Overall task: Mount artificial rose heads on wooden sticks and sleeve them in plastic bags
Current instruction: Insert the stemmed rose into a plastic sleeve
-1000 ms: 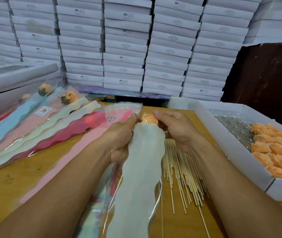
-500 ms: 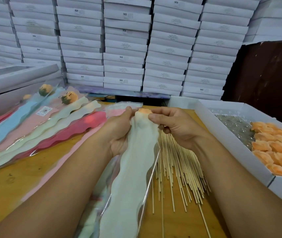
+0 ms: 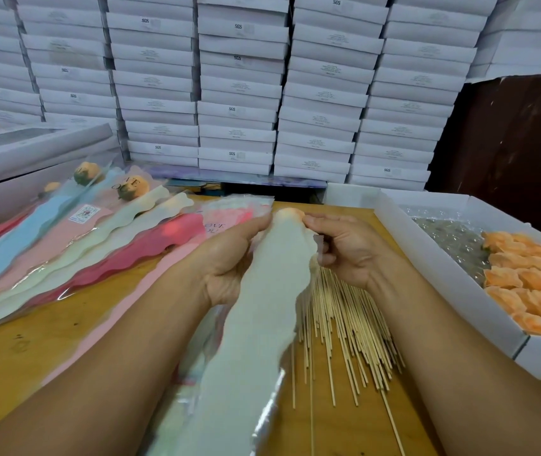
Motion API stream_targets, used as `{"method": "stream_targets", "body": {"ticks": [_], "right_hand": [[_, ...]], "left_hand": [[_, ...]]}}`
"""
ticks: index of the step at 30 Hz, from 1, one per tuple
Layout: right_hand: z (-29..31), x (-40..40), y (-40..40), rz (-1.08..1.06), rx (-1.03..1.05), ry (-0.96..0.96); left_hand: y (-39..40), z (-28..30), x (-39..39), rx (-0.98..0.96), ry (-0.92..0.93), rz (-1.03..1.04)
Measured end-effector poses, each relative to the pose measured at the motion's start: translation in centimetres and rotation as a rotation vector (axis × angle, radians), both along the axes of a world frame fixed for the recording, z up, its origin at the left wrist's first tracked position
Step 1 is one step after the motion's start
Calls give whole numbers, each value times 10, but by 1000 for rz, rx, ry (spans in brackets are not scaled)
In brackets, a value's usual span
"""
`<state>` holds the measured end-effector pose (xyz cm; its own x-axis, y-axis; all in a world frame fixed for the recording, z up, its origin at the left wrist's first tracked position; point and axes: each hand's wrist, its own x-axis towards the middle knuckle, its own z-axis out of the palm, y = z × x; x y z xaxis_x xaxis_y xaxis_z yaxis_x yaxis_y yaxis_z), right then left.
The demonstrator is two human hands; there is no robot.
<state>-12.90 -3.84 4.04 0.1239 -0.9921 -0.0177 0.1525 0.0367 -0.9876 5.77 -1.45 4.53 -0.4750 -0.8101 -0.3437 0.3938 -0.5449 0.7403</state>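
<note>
Rose head [image 3: 290,212] peeks from white bag [image 3: 262,311], pinched by both hands' fingers [image 3: 315,222].

Wall of stacked white boxes [image 3: 239,93] behind a wooden table [image 3: 48,343], dark brown panel [image 3: 509,153] right.

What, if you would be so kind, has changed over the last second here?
The pale cream scalloped plastic sleeve has slid farther over the peach artificial rose head, leaving only its tip showing. Left hand and right hand keep pinching the sleeve's mouth. The loose wooden sticks stayed put.
</note>
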Motion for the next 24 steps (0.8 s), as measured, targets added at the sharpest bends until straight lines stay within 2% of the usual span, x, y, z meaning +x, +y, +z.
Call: {"method": "stream_targets", "body": {"ticks": [3, 8, 14, 18, 24], "right_hand": [[-3, -5, -1, -44, 26, -15], [-3, -2, 2, -48, 13, 103], [-3, 4, 6, -90, -95, 156], [-5, 7, 9, -29, -215, 236], [-5, 6, 9, 1, -260, 261]], "left_hand": [[2, -5, 4, -59, -69, -110], [3, -8, 1, -127, -137, -164], [3, -11, -2, -144, -144, -124], [1, -12, -5, -143, -141, -61], [1, -12, -6, -110, -133, -48]]}}
